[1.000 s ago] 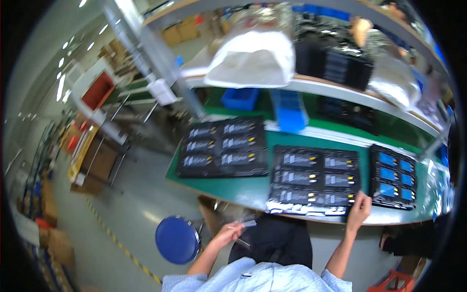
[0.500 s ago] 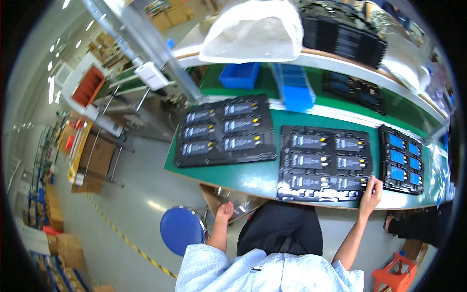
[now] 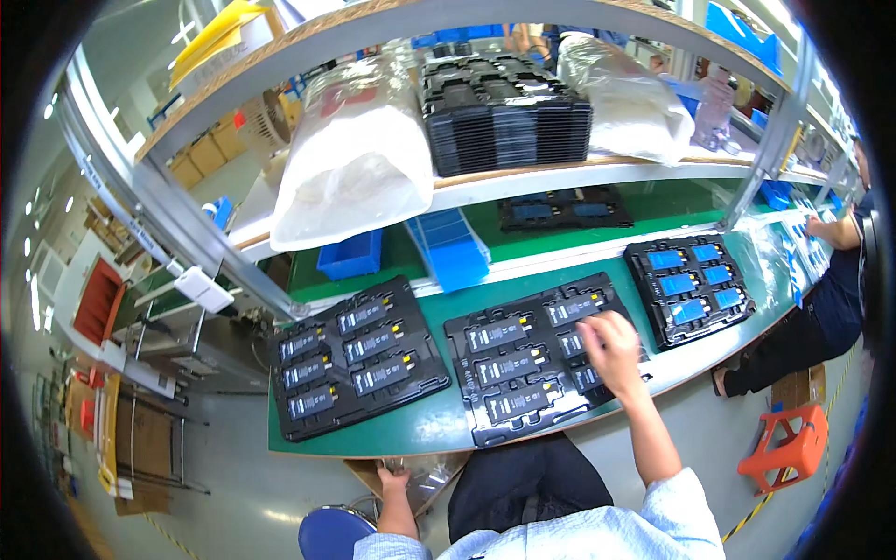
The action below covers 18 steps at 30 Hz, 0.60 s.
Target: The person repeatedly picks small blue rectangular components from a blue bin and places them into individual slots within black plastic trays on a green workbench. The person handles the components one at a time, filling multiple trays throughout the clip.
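Note:
My right hand (image 3: 611,353) hovers over the right column of the middle black plastic tray (image 3: 478,422), its fingers curled together. What they hold, if anything, is hidden. Flat black battery packs (image 3: 509,367) with small yellow tabs lie in this tray's pockets, partly covered by the hand. My left hand (image 3: 393,480) hangs below the bench's front edge, beside an open cardboard box (image 3: 434,471) with clear plastic in it; its fingers are too small to read. To the left, another black tray (image 3: 429,378) carries similar packs. A third tray (image 3: 663,325), at right, holds blue-faced packs.
On the shelf above stand a stack of black trays (image 3: 509,131) and white plastic bags (image 3: 355,177). A blue bin (image 3: 351,255) and blue sheets (image 3: 448,247) sit behind the trays. A blue stool (image 3: 336,534) and an orange stool (image 3: 789,448) flank me. Another person (image 3: 821,299) works at far right.
My right hand has moved from the middle tray's near right corner to above its right column. My left hand is lower, near the box. The whole view has shifted, with more shelf showing.

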Available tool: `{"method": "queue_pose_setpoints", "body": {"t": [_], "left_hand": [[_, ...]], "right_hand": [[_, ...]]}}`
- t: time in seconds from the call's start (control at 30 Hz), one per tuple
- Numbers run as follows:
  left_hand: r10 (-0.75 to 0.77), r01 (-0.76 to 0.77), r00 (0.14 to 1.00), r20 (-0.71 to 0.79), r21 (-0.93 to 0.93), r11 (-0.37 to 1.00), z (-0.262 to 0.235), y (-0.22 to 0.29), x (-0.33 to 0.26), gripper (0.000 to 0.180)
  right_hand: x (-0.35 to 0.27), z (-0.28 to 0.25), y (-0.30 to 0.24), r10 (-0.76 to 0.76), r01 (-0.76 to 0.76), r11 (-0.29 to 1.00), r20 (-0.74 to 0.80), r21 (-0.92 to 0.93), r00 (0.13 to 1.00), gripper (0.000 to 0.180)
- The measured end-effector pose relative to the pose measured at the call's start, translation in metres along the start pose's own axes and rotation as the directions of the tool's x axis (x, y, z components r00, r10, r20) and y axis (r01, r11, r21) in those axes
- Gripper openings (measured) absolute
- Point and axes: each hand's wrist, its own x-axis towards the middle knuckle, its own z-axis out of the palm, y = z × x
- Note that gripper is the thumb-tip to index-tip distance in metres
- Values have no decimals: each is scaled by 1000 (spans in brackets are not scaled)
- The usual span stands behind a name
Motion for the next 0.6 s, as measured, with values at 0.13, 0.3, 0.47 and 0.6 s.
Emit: {"method": "queue_pose_setpoints", "body": {"t": [0.13, 0.3, 0.47, 0.6], "left_hand": [[-60, 75, 997, -51, 401, 913, 43, -2, -62, 65], [-323, -230, 881, 347, 908, 350, 49, 17, -76, 47], [-861, -713, 261, 436, 688, 132, 139, 26, -274, 48], [-819, -738, 50, 572, 574, 356, 196, 34, -373, 43]], "right_hand": [[66, 67, -18, -155, 140, 987, 210, 83, 965, 17], [124, 182, 7, -179, 176, 984, 113, 42, 977, 38], [124, 225, 38, 66, -60, 998, 323, -29, 944, 38], [123, 228, 40, 70, -70, 997, 262, -9, 963, 34]]}}
